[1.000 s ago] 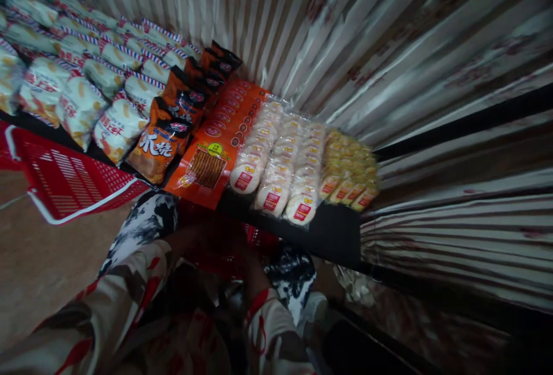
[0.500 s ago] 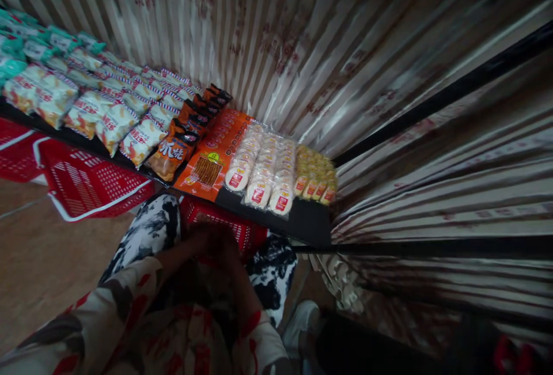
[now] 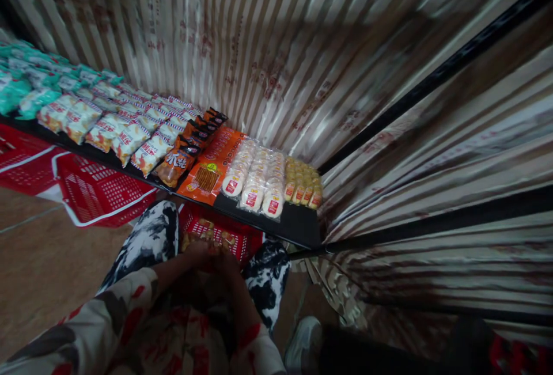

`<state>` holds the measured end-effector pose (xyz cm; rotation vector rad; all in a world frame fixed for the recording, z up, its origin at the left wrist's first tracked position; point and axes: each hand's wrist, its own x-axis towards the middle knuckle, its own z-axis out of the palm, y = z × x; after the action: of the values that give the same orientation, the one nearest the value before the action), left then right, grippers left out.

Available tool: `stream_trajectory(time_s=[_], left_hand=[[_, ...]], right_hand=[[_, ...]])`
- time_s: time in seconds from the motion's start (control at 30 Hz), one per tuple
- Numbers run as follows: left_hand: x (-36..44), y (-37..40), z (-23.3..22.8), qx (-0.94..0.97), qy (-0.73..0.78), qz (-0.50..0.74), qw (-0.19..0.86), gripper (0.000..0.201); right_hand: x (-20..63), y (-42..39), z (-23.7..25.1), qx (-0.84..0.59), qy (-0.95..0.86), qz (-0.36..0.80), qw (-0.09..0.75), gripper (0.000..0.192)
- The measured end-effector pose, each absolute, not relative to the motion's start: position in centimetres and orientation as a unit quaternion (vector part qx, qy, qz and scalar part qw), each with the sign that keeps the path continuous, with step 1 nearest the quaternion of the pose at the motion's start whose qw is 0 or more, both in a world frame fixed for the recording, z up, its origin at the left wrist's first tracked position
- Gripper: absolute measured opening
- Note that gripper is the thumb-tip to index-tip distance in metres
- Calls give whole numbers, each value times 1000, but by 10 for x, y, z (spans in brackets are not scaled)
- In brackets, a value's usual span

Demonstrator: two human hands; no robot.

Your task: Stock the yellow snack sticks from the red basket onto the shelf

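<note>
Low between my knees, my left hand (image 3: 197,253) and my right hand (image 3: 224,261) meet over a red plastic basket (image 3: 244,243). Their fingers look closed around a spot where something small and brownish shows, too dark to name. Small brown-yellow wrapped packets (image 3: 227,240) lie in the basket just beyond my fingertips. The basket is partly under the front edge of a black shelf (image 3: 298,226). On that shelf, nearest above my hands, are an orange snack bag (image 3: 206,178) and rows of round white packaged cakes (image 3: 252,196).
Small yellow packets (image 3: 303,190) stand at the shelf's right end. White snack bags (image 3: 129,136), orange-black bags (image 3: 177,162) and teal bags (image 3: 19,90) fill it leftward. Another red basket (image 3: 101,188) sits below left. A striped curtain (image 3: 268,46) and black bars (image 3: 415,107) rise behind.
The view has shifted slightly, so the shelf's right end sits further left. The hands have moved a little, and the packets in the basket now show more clearly.
</note>
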<state>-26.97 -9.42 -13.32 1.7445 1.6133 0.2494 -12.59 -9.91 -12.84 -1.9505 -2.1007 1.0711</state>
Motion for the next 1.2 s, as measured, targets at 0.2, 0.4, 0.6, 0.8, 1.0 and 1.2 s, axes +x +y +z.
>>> stream_trajectory(time_s=[0.2,0.4,0.6,0.8,1.0,1.2], left_hand=[[-266,-95,-103,692,641,80,322,43],[-251,-100,-72,711,623,125,300,42],[-241,-106,-48,730,577,201,307,46],[-232,-104,-40,742,503,309,317,46],[-223,-98,-27,734,482,357,319,38],[-222,-88,-12,734,471,380,308,35]], right_hand=[[-125,-93,-124,-635,-532,488,275,37],[-114,-88,-116,-599,-438,531,410,39],[-96,-87,-88,-565,-386,513,518,37],[-85,-90,-56,-545,-327,507,582,33],[-79,-91,-37,-561,-290,492,600,35],[-77,-97,-23,-550,-279,511,599,49]])
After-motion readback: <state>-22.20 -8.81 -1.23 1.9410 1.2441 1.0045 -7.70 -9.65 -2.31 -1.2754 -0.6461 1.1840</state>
